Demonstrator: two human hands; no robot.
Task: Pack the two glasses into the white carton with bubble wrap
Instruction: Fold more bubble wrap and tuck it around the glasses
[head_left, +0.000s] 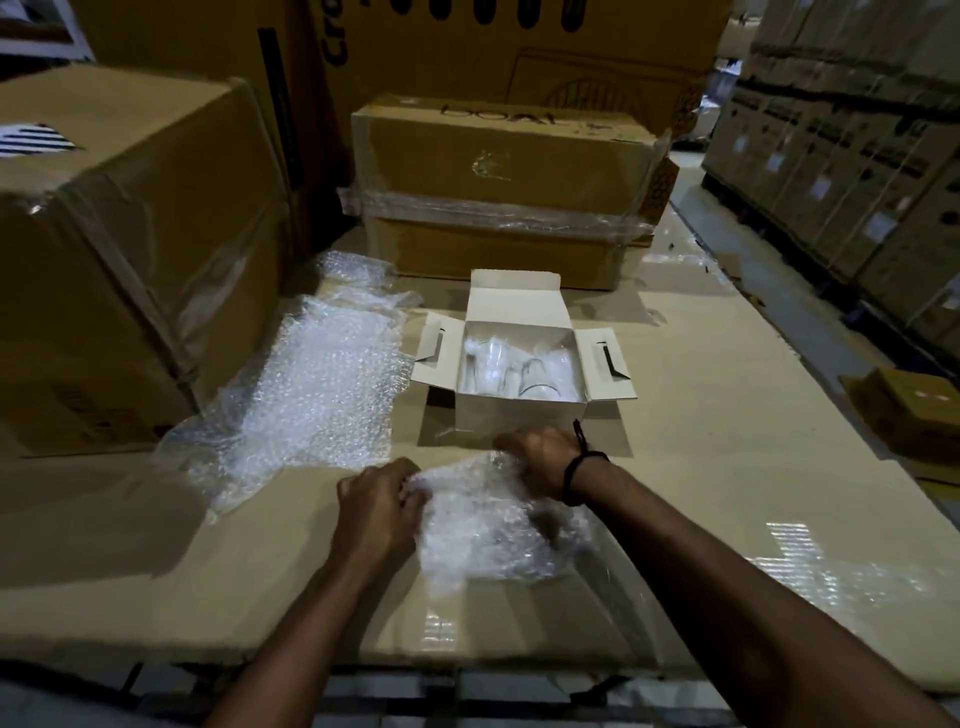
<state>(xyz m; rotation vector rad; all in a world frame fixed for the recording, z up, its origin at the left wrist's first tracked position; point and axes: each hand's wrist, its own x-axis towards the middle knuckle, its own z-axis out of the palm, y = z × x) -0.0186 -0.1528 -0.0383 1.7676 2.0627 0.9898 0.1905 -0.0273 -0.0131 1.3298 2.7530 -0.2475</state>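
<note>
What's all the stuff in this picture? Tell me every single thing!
white carton: one, white, flaps open, middle of the cardboard surface
glasses: looks like two, clear, inside the carton
bubble wrap piece: one, clear, nearest, held by both hands
bubble wrap sheets: at least two, clear, left of the carton
cardboard surface: one, tan, under everything
taped boxes: two stacked, brown, behind the carton
big box: one, brown, left
small box: one, brown, far right
stacked boxes: many, brown, right background
wristband: one, black, right wrist
left hand: grips the piece's left edge
right hand: grips its far edge
</note>
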